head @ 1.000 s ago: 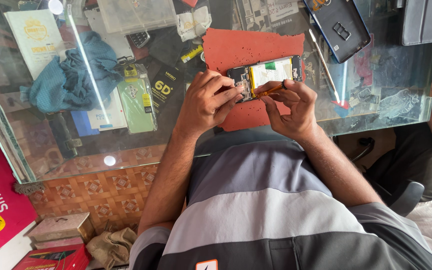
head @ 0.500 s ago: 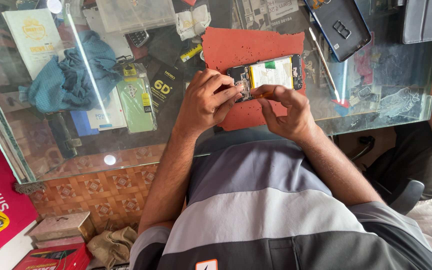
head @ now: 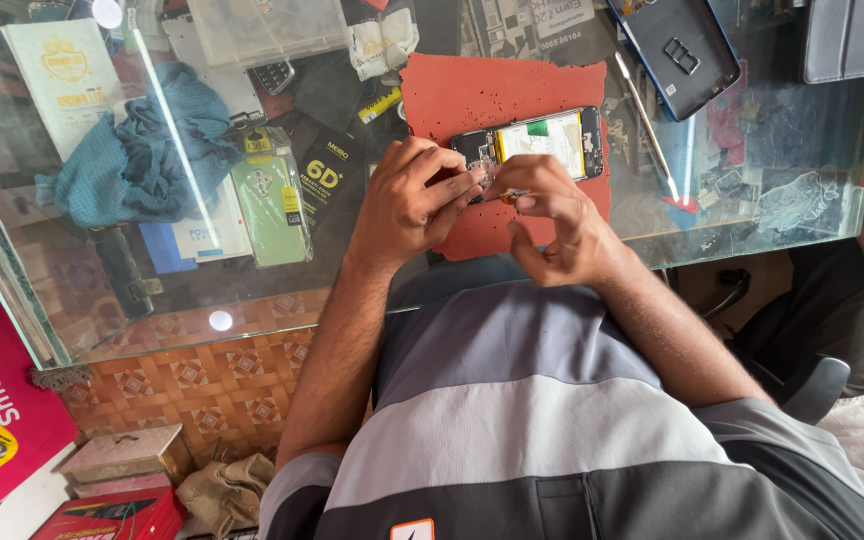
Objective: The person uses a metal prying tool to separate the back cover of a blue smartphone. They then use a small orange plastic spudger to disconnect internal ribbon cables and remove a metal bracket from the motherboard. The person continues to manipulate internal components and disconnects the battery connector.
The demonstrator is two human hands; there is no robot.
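An opened phone [head: 544, 138], back cover off with a white battery showing, lies on a red mat [head: 482, 90] on the glass counter. My left hand [head: 407, 205] grips the phone's left end with curled fingers. My right hand [head: 557, 225] pinches a small orange-tipped tool [head: 508, 197] just below that end. The fingertips of both hands nearly touch. The tool's working end is hidden by my fingers.
A dark phone back cover [head: 674, 52] and thin tweezers [head: 647, 115] lie right of the mat. Under the glass sit a blue cloth [head: 137, 160], a green phone case [head: 270, 205], and packets. Boxes [head: 122, 455] rest on the floor at lower left. Another person's leg [head: 852, 320] is at right.
My right hand has slid left along the phone's lower edge to its left end, close to my left fingertips. The left hand and the phone have stayed in place.
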